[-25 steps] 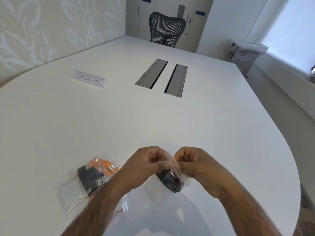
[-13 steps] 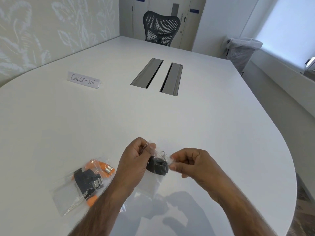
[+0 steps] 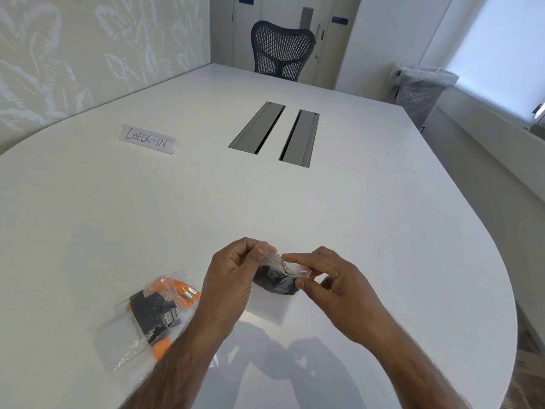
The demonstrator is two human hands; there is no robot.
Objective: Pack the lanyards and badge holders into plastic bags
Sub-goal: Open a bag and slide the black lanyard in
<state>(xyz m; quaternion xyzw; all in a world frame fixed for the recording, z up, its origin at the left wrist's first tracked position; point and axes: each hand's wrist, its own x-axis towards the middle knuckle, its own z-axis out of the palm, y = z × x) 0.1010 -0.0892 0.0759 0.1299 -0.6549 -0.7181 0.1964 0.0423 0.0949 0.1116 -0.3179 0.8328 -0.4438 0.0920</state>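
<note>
Fingertips (image 3: pixel 261 250) of the left hand (image 3: pixel 230 278) pinched tight on the top left corner of a clear plastic bag (image 3: pixel 269 309). Thumb and forefinger of the right hand (image 3: pixel 336 287) clamped on the same mouth edge at its right end, remaining fingers loosely curled below. Between the two pinches, bunched just under the bag's mouth and inside it, a rolled black lanyard (image 3: pixel 275 283) with a small metal clip. Bag's flat lower end down at the white table (image 3: pixel 265 202), contact unclear. Just beside the left wrist, a second bag (image 3: pixel 118 340) lying flat with orange and black lanyards inside. Well beyond, a CHECK-IN sign (image 3: pixel 147 140).
</note>
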